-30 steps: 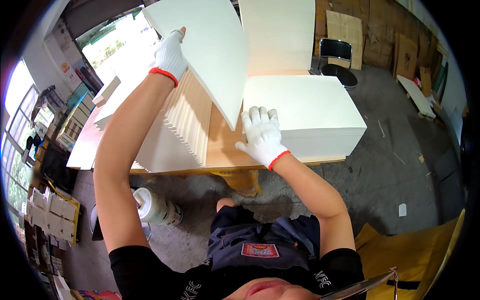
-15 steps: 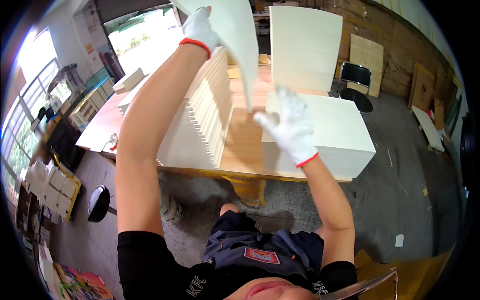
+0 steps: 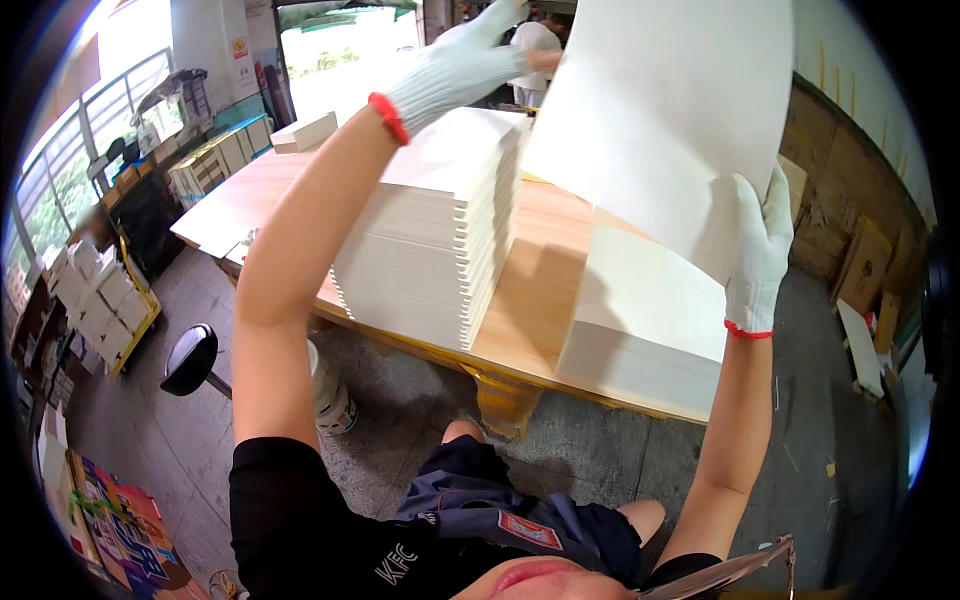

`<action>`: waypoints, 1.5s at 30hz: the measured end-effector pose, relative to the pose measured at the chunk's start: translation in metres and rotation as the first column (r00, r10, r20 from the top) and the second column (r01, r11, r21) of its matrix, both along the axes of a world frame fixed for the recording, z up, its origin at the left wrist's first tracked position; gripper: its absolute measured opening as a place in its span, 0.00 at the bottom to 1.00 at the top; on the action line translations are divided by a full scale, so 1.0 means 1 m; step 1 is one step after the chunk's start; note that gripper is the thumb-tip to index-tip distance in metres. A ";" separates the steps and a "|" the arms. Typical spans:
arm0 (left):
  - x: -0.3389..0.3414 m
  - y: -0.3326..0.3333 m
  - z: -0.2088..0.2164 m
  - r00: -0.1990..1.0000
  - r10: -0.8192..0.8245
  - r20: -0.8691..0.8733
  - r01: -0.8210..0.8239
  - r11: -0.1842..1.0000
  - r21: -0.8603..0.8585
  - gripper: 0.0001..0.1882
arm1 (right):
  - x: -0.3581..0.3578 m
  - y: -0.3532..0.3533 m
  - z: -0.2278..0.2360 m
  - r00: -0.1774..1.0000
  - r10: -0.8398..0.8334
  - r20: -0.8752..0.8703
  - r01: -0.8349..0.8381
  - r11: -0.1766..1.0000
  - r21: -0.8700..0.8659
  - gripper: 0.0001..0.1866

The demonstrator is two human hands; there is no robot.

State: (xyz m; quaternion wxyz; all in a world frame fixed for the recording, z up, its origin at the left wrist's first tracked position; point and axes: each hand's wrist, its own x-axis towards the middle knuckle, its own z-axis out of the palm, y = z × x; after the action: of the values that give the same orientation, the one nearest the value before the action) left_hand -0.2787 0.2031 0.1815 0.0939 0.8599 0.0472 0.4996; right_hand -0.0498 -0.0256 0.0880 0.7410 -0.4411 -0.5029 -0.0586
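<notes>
A big white sheet (image 3: 660, 110) hangs tilted and curved above the right-hand stack. My left hand (image 3: 455, 72), in a white knitted glove with red cuff, reaches to the sheet's left edge and appears to pinch it with a bare fingertip; its upper fingers stretch away. Against the sheet's lower right edge lies my right hand (image 3: 757, 250), gloved alike, its fingers straight and apart. Below the sheet is a neat white stack (image 3: 650, 290). The taller left stack (image 3: 420, 240) has uneven, stepped edges and sits under my left forearm.
Both stacks stand on a wood-topped table (image 3: 525, 300). A white block (image 3: 305, 132) lies at its far left. Under the front edge stands a bucket (image 3: 335, 400), near a black stool seat (image 3: 190, 358). Another person (image 3: 535, 40) is in the background. Boards (image 3: 860, 330) lean at the right.
The sheet has swung right from over the left stack to over the right one. My left hand moved right and down with it; my right hand moved right, to the sheet's edge.
</notes>
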 end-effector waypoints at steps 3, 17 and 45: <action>-0.070 0.039 -0.018 0.994 0.020 -0.109 -0.074 0.854 -0.515 0.31 | -0.030 0.032 0.013 0.973 0.151 -0.172 -0.145 0.988 0.044 0.30; -0.221 0.129 -0.046 0.486 0.672 -0.559 -0.834 0.548 -0.065 0.27 | -0.106 0.222 -0.010 0.947 0.287 0.144 -0.086 0.660 -0.747 0.26; -0.253 0.117 -0.058 0.688 0.317 -0.653 -0.612 0.737 -0.287 0.21 | -0.140 0.148 -0.019 0.815 0.314 0.487 0.013 0.830 -0.558 0.20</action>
State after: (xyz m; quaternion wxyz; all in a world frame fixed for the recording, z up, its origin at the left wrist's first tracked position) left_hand -0.5316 0.3204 0.1236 0.1529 0.8715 0.4205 0.2006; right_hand -0.1899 0.1221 0.0687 0.4091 -0.5503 -0.7277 0.0194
